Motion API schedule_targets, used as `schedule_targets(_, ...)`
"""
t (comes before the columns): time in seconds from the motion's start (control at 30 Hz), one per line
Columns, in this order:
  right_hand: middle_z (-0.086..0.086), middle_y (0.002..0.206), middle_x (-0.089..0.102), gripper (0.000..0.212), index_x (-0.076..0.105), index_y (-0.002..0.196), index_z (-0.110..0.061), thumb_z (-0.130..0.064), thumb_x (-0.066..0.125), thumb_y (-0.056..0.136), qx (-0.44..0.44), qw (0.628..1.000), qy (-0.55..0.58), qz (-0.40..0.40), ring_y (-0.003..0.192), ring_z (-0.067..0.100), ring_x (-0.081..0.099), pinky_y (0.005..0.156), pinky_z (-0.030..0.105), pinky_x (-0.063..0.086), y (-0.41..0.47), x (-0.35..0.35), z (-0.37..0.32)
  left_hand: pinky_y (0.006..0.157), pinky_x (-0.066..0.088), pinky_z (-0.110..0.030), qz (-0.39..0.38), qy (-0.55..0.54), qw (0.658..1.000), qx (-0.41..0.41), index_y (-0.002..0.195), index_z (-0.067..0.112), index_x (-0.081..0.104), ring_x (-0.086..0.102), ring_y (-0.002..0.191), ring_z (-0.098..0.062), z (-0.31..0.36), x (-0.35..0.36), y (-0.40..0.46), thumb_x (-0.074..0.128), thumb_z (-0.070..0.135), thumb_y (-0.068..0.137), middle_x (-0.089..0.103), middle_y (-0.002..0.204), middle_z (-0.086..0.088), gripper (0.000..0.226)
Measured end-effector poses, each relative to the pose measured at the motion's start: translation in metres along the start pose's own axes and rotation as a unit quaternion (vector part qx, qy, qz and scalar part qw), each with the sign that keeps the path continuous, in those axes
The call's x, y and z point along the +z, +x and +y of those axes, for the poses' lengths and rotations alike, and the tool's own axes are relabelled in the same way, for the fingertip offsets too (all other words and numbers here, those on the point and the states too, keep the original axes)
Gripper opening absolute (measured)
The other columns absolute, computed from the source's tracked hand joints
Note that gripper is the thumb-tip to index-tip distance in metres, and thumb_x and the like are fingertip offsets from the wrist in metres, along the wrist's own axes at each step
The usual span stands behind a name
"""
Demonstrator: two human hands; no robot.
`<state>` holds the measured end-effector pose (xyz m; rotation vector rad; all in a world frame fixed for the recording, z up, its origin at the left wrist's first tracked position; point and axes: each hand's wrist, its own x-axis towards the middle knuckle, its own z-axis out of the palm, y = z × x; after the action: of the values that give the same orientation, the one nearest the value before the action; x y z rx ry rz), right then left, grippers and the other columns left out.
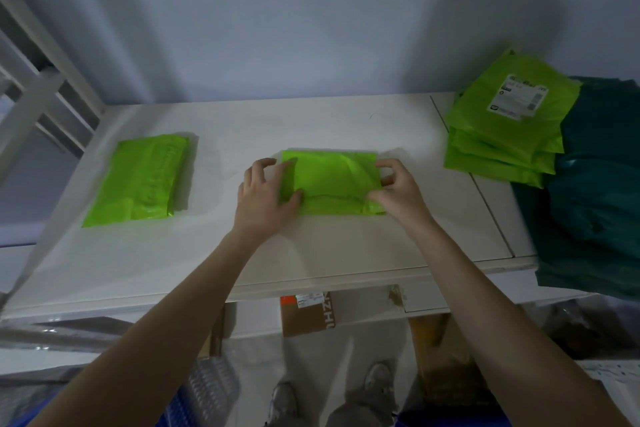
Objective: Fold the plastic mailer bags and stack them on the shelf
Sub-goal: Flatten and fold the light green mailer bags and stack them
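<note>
A lime green mailer bag, folded over, lies in the middle of the white shelf. My left hand holds its left edge, thumb on top of the plastic and fingers curled at the far corner. My right hand pinches its right edge between thumb and fingers. A folded green bag lies flat at the left of the shelf. At the right, a stack of unfolded green mailer bags leans, the top one bearing a white label.
Dark teal bags are heaped at the far right beside the green stack. A white frame rises at the left. Cardboard boxes sit under the shelf, and a blue crate stands on the floor by my feet.
</note>
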<state>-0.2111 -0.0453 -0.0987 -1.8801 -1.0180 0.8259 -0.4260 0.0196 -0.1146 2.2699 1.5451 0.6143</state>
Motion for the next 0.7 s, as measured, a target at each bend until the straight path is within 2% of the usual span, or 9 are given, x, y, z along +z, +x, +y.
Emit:
schedule_targets(0.1, 0.001, 0.074, 0.055, 0.038, 0.051, 0.111, -0.024, -0.007, 0.062, 0.079, 0.036, 0.998, 0.053, 0.001, 0.067, 0.02, 0.057, 0.066, 0.034, 0.048, 0.013, 0.0, -0.001, 0.108, 0.027, -0.037, 0.014, -0.006, 0.999, 0.045, 0.134, 0.011, 0.047, 0.037, 0.131, -0.028, 0.02, 0.004, 0.011, 0.038, 0.049, 0.088, 0.043, 0.139, -0.01, 0.06)
schedule_targets(0.13, 0.003, 0.075, 0.056, 0.035, 0.05, 0.11, -0.024, -0.01, 0.062, 0.08, 0.047, 0.997, 0.059, 0.0, 0.069, 0.023, 0.06, 0.069, 0.036, 0.05, 0.017, 0.0, -0.001, 0.11, 0.023, -0.036, -0.002, 0.001, 0.998, 0.056, 0.137, 0.009, 0.043, 0.033, 0.134, -0.027, 0.028, 0.008, 0.016, 0.031, 0.05, 0.09, 0.039, 0.143, -0.011, 0.064)
schedule_targets(0.2, 0.008, 0.083, 0.061, 0.032, 0.049, 0.109, -0.026, -0.017, 0.063, 0.081, 0.066, 0.996, 0.065, 0.002, 0.077, 0.028, 0.064, 0.075, 0.039, 0.052, 0.025, 0.001, -0.002, 0.115, 0.012, -0.036, -0.05, 0.038, 0.996, 0.069, 0.145, 0.008, 0.028, 0.018, 0.143, -0.025, 0.037, 0.021, 0.023, 0.029, 0.044, 0.097, 0.023, 0.154, -0.01, 0.06)
schedule_targets(0.27, 0.014, 0.093, 0.062, 0.033, 0.049, 0.109, -0.025, -0.02, 0.064, 0.081, 0.074, 0.995, 0.071, 0.009, 0.084, 0.029, 0.063, 0.076, 0.036, 0.05, 0.029, 0.003, -0.004, 0.116, 0.006, -0.038, -0.079, 0.076, 0.991, 0.082, 0.149, 0.01, 0.017, 0.009, 0.146, -0.021, 0.038, 0.035, 0.024, 0.028, 0.043, 0.099, 0.011, 0.158, -0.006, 0.061)
schedule_targets(0.4, 0.017, 0.095, 0.059, 0.045, 0.05, 0.122, -0.012, -0.006, 0.066, 0.08, 0.074, 0.986, 0.151, 0.018, 0.082, 0.024, 0.058, 0.072, 0.031, 0.046, 0.037, 0.007, -0.011, 0.117, 0.006, -0.038, -0.083, 0.106, 0.988, 0.079, 0.15, 0.013, 0.012, 0.007, 0.146, -0.018, 0.033, 0.044, 0.021, 0.01, 0.056, 0.09, 0.009, 0.158, -0.003, 0.074)
schedule_targets(0.57, 0.019, 0.12, 0.058, 0.067, 0.045, 0.132, -0.023, 0.005, 0.064, 0.075, 0.104, 0.963, 0.247, 0.023, 0.103, 0.03, 0.06, 0.089, 0.041, 0.049, 0.048, 0.012, -0.014, 0.117, 0.003, -0.037, -0.09, 0.116, 0.986, 0.075, 0.15, 0.014, 0.008, 0.004, 0.146, -0.017, 0.033, 0.041, 0.02, 0.028, 0.043, 0.099, 0.005, 0.159, -0.002, 0.062)
schedule_targets(0.7, 0.017, 0.129, 0.055, 0.094, 0.026, 0.144, -0.036, 0.015, 0.057, 0.071, 0.118, 0.945, 0.303, 0.03, 0.11, 0.032, 0.058, 0.08, 0.038, 0.051, 0.052, 0.015, -0.01, 0.117, 0.003, -0.036, -0.09, 0.115, 0.986, 0.076, 0.151, 0.015, 0.007, 0.004, 0.146, -0.015, 0.033, 0.04, 0.02, 0.027, 0.044, 0.099, 0.006, 0.159, 0.0, 0.063)
